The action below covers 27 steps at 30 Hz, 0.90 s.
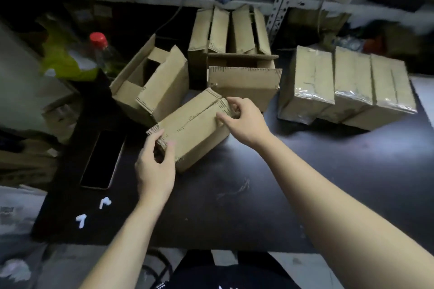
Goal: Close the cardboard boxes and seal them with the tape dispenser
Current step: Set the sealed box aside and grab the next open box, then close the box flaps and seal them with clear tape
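At the surface's (258, 195) far left corner stands a clear plastic bottle with a red cap (99, 47); its label cannot be read. Right of it an open brown cardboard carton (150, 82) lies tilted with its flaps spread.

Near the middle of the surface, the left grip (155, 166) curls round the near end of the small brown cardboard box (195, 131), thumb on one side and fingers on the other. This box sits askew, its two top flaps folded down and meeting in a seam. The right grip (244, 122) pinches the far end, where the flaps meet.

To do this step well, the flaps probably should be pressed flush so the seam shows no gap, and the box squared to the near edge before taping. No tape dispenser is in view.

Toward the right edge, three brown cardboard boxes sealed with clear tape (347, 87) stand side by side. Dark dashed print runs along the flap edges; none of it is legible.
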{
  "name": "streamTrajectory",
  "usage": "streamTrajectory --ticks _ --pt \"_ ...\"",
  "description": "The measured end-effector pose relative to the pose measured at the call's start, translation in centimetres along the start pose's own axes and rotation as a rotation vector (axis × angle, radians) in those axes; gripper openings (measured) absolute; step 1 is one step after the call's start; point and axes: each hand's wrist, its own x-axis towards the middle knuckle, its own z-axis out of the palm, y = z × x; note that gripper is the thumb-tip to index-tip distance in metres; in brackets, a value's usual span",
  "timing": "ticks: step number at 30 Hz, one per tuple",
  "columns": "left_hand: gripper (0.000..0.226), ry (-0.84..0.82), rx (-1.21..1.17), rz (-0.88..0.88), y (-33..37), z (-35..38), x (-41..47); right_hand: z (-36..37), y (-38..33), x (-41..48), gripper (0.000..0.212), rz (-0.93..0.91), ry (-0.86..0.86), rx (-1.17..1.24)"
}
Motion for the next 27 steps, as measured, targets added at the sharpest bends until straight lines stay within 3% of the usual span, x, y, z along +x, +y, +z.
streamTrajectory --ticks 6,16,23,27 --pt "0.031 -0.196 0.027 0.076 -0.6 0.6 -1.3 -0.4 3.5 -7.2 0.037 0.181 0.17 0.08" --pt "0.031 -0.459 0.096 0.173 1.5 4.6 -7.3 -3.8 10.0 -18.1 0.036 0.314 0.37 0.198" --pt "0.042 -0.497 0.174 0.169 3.0 6.8 -10.0 -5.4 14.3 -20.5 0.031 0.322 0.432 0.248" --pt "0.046 -0.475 0.167 0.101 3.2 6.8 -10.9 -5.2 17.3 -21.2 0.025 0.422 0.512 0.048"
